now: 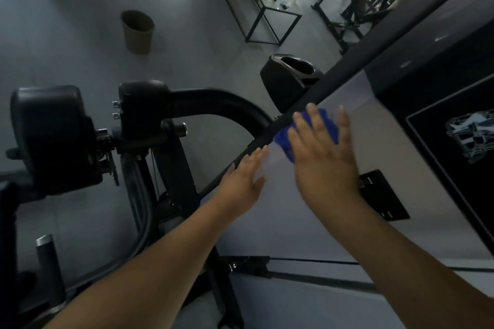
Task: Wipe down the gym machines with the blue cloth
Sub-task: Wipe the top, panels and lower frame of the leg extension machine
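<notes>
Blue cloth lies bunched under the right hand, whose spread, straight fingers press it against the gym machine's pale panel, just beside the black edge bar. The left hand lies flat on the panel nearby, fingers straight and together. A bin stands on the floor well beyond.

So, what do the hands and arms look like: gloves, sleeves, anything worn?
Left hand and right hand have no gloves. The arms show no sleeves as far as the frame reaches, and no watch or band at either wrist. Any rings are too blurred to tell.
</notes>
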